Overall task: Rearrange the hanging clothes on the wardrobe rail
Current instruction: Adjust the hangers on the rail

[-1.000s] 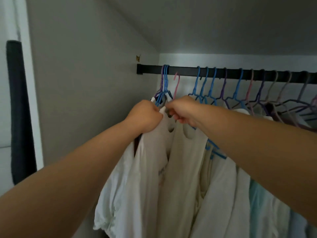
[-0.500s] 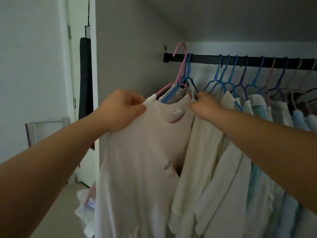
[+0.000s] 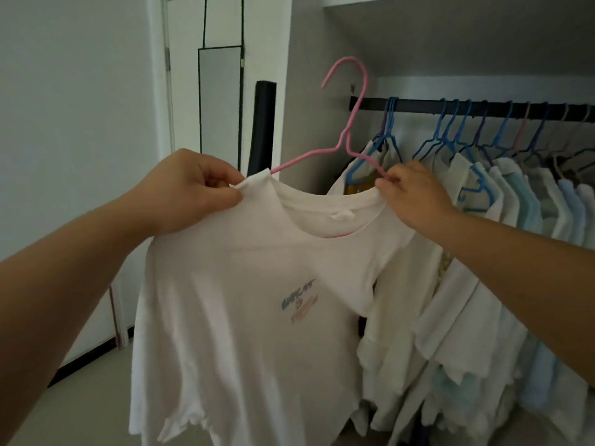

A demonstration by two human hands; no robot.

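A white T-shirt (image 3: 244, 304) with a small chest print hangs on a pink hanger (image 3: 349, 123), held in the air to the left of the black wardrobe rail (image 3: 418, 106). The hanger's hook is off the rail. My left hand (image 3: 190, 191) pinches the shirt's left shoulder at the collar. My right hand (image 3: 415, 194) grips the right shoulder of the shirt together with the hanger's arm. On the rail hang several white, cream and pale blue garments (image 3: 502, 239) on blue, purple and pink hangers.
The wardrobe's side wall (image 3: 309, 91) stands just left of the rail's end. A dark upright panel (image 3: 262, 123) and a narrow mirror (image 3: 219, 101) on a white door are behind the shirt. Pale floor (image 3: 74, 400) lies below left.
The pink hanger with the white T-shirt has come off the rail and moved out to the left. Both hands kept hold of its shoulders; the view turned left.
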